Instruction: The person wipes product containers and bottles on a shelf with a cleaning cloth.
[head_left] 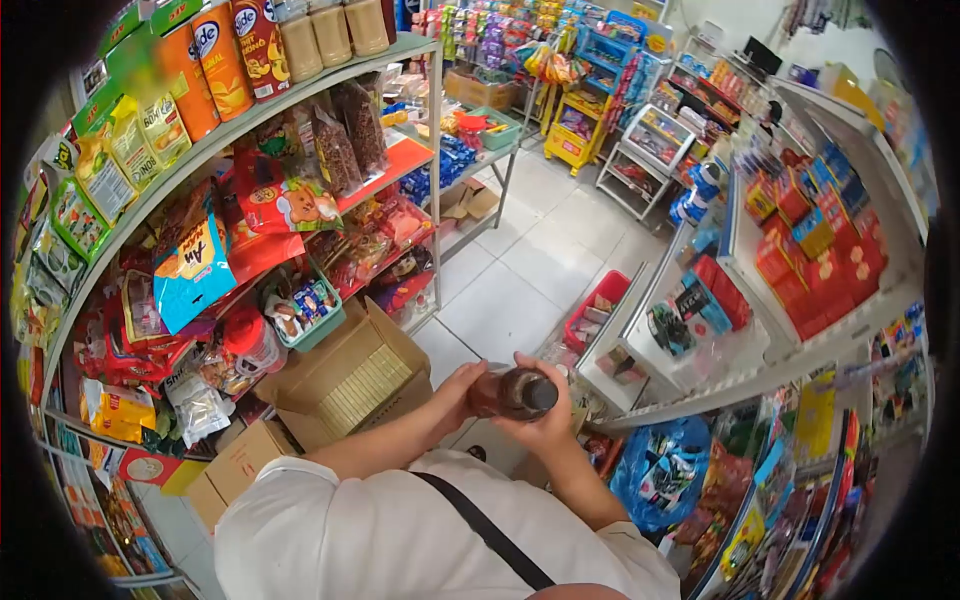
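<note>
A dark jar-like container with a round dark cap is in front of my chest, seen from above. Reddish-brown shows through its side. My left hand is wrapped round its left side. From the right, my right hand curls about the capped end, fingers over the far edge. Any label is hidden from this angle. Below and left of my hands stands an open cardboard box with rows of small pale packs inside.
On the left, a curved shelf carries snack tubes, jars and bags. To the right is a white shelf with red boxes. A red basket and a blue plastic bag sit low. White floor tiles run ahead.
</note>
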